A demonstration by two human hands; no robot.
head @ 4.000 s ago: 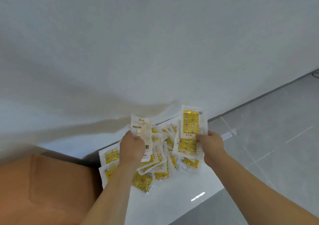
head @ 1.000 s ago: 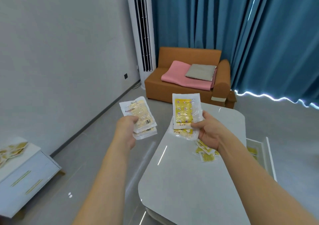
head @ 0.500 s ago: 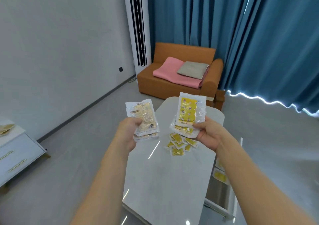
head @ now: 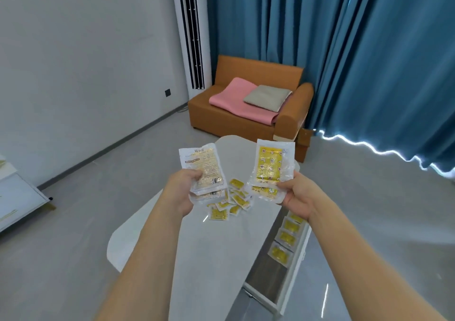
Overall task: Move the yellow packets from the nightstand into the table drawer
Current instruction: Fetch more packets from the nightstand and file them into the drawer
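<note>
A: Head view, hands?
B: Left hand (head: 181, 192), fingers curled round a small stack of packets (head: 204, 170), pale printed backs facing up. Right hand (head: 296, 197), thumb and fingers pinching a second bunch of yellow packets (head: 269, 167), yellow face toward the camera. Both bunches raised above the table (head: 209, 254), held apart from each other

A: Other packets?
B: Loose heap of yellow packets (head: 232, 201) lying on the table top, between and just beyond the two hands. Row of further packets (head: 285, 237) laid flat inside the open drawer (head: 294, 269), pulled out from the table's right side, below the right forearm

A: Nightstand?
B: White nightstand (head: 17, 197) at far left edge, well apart from the table; top mostly out of frame, contents not discernible

A: Remaining items?
B: Orange sofa (head: 246, 114) against the far side, pink blanket (head: 236, 104) spread on the seat, grey cushion (head: 267, 96) on top of the blanket. Tall white air conditioner (head: 192, 33) standing just left of the sofa. Blue curtains (head: 357, 50) behind, light showing under the hem. Grey tiled floor (head: 98, 185)
</note>
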